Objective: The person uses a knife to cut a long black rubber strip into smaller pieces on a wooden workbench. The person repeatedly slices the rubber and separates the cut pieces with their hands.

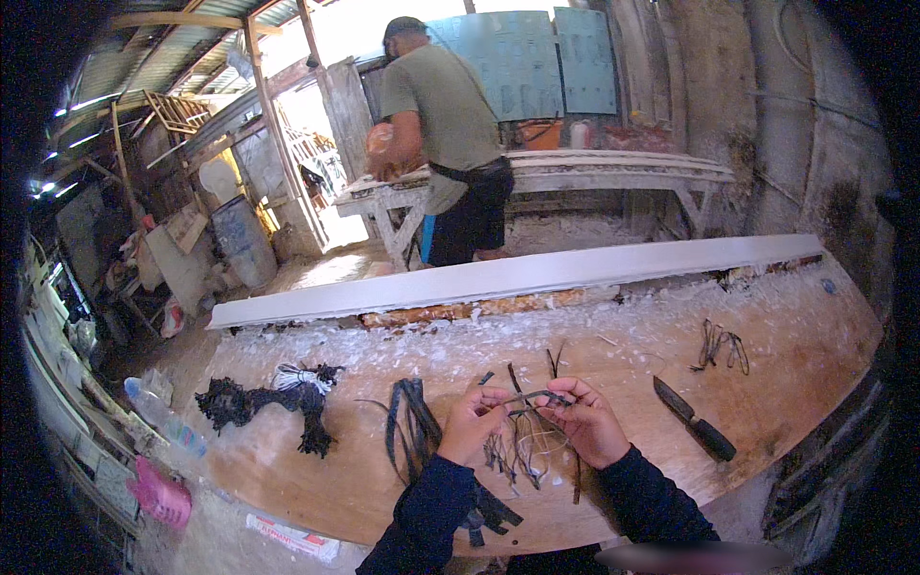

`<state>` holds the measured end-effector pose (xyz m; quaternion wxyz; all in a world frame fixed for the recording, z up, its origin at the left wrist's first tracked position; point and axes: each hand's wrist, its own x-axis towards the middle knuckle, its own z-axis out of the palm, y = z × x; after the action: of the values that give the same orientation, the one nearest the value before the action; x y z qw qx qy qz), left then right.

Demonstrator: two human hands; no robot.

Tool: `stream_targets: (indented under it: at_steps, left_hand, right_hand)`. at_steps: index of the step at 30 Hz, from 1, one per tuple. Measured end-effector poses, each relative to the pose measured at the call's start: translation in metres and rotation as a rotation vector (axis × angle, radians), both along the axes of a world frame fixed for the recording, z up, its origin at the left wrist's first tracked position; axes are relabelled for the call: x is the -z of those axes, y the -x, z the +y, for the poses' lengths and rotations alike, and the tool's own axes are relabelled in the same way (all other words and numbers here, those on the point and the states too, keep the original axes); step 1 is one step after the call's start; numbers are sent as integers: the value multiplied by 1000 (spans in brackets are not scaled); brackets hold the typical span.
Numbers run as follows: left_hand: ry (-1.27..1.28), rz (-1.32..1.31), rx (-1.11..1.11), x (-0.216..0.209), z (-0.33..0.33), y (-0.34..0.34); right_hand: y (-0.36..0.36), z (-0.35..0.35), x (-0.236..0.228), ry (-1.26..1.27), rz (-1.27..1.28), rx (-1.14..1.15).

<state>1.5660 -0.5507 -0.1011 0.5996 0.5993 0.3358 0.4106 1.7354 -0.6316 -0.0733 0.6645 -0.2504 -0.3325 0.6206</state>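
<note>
Above the wooden tabletop (632, 374), my left hand (470, 424) and my right hand (591, 422) pinch a thin dark strip (530, 397) stretched between them. Below it lie several loose thin cords (517, 458), dark and pale, partly hidden by my hands. Flat black strips (410, 422) curl beside my left hand, with short cut pieces (494, 513) by my left sleeve. To the right of my right hand rests a black-handled knife (695, 419). Farther left sits a bundle of black frayed cord (230, 402) with white string (300, 378) on it.
A long white moulding (517, 276) spans the table's far edge, with white flakes in front. Thin dark loops (719, 347) lie far right. Beyond, a person (446, 115) works at a bench (613, 168). At left are a plastic bottle (163, 417), pink basket (161, 494) and blue barrel (242, 240).
</note>
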Motion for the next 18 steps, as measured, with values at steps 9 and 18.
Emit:
stream_targets:
  at_steps: [9, 18]
  left_hand:
    - [44, 37, -3, 1, 5, 8]
    - [107, -64, 104, -3, 2, 9]
  right_hand:
    - [-1, -1, 12, -12, -132, -56]
    - [-4, -1, 7, 6, -458, 60]
